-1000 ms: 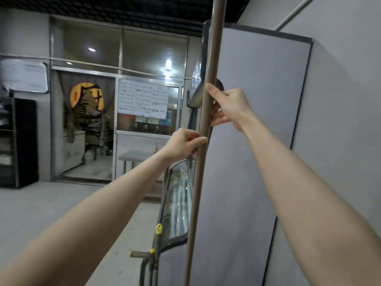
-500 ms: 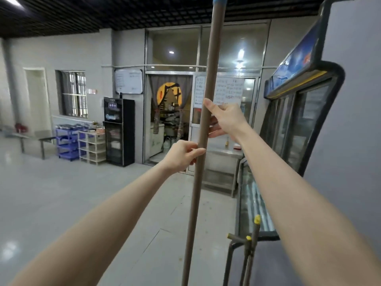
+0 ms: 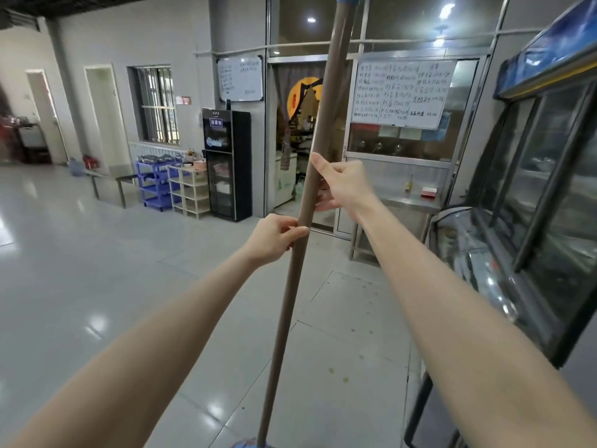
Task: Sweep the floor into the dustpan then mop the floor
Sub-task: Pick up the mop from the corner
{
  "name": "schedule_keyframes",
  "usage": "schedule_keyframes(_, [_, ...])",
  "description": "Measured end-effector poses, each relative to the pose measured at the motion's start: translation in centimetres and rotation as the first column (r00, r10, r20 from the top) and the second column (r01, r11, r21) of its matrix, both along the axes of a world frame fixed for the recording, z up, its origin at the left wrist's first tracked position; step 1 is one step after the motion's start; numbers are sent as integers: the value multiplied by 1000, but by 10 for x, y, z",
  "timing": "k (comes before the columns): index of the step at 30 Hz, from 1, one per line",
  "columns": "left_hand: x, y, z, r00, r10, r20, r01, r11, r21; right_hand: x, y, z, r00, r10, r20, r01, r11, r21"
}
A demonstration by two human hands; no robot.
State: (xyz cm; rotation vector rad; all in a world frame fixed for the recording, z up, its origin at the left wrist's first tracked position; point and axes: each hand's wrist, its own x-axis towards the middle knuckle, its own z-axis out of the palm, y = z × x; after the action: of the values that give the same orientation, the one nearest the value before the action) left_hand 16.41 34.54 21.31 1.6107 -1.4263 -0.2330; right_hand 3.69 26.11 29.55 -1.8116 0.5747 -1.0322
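A long brown pole handle (image 3: 292,286) stands nearly upright in front of me, with a blue cap at its top and a bit of blue head at the bottom edge of the view. My left hand (image 3: 273,239) grips the handle lower down, fingers curled round it. Higher up, my right hand (image 3: 344,185) holds the handle with the thumb along the pole and the fingers wrapped behind. The glossy grey tiled floor (image 3: 97,270) spreads out ahead. No dustpan shows.
A glass-door display fridge (image 3: 533,205) stands close on the right. Ahead are a steel counter (image 3: 407,202), a black cabinet (image 3: 227,163), blue and white shelf racks (image 3: 174,185) and a bench (image 3: 109,184) along the far wall. Small stains mark the tiles (image 3: 339,376) near the pole.
The view has swung left, from the grey fridge side panel to the open room. Both hands keep the same hold on the handle.
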Motion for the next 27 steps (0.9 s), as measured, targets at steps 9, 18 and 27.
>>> schedule_keyframes(9, [114, -130, -13, 1000, 0, -6, 1, 997, 78, 119, -130, -18, 1000, -14, 1, 14, 1000, 12])
schedule_keyframes(18, [197, -257, -51, 996, -52, -67, 60, 991, 120, 194, -238, -54, 999, -38, 0, 37, 996, 84])
schedule_keyframes(27, [301, -385, -132, 978, -182, -107, 204, 944, 258, 288, -346, -141, 986, -125, -109, 148, 958, 246])
